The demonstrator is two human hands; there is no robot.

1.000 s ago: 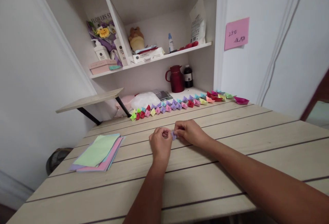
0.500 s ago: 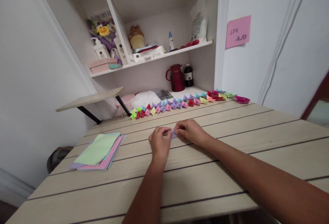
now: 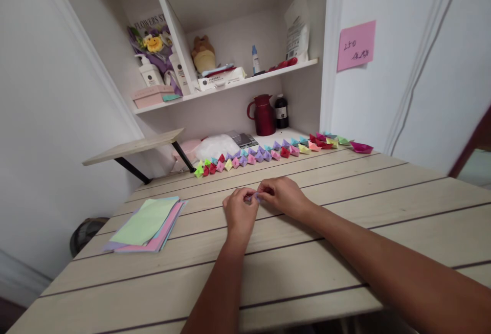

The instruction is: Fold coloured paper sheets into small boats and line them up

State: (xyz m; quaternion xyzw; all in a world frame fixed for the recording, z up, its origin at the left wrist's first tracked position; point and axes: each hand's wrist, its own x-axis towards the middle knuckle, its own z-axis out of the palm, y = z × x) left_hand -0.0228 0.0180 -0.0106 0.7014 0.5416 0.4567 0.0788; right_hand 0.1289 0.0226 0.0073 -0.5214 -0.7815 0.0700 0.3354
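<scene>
Both of my hands meet over the middle of the wooden table (image 3: pixel 345 231). My left hand (image 3: pixel 240 211) and my right hand (image 3: pixel 282 194) pinch a small folded piece of purple paper (image 3: pixel 254 197) between their fingertips, just above the tabletop. Most of the paper is hidden by my fingers. A stack of coloured paper sheets (image 3: pixel 148 224), green on top with pink and purple under it, lies to the left of my left hand.
A long row of small folded paper boats (image 3: pixel 268 154) in many colours runs along the table's far edge. Behind it stand a dark red jug (image 3: pixel 263 115), a dark bottle (image 3: pixel 281 112) and white shelves. A pink note (image 3: pixel 356 45) hangs on the wall.
My hands have drawn a little closer together on the purple paper. The view has shifted slightly; nothing else on the table has moved.
</scene>
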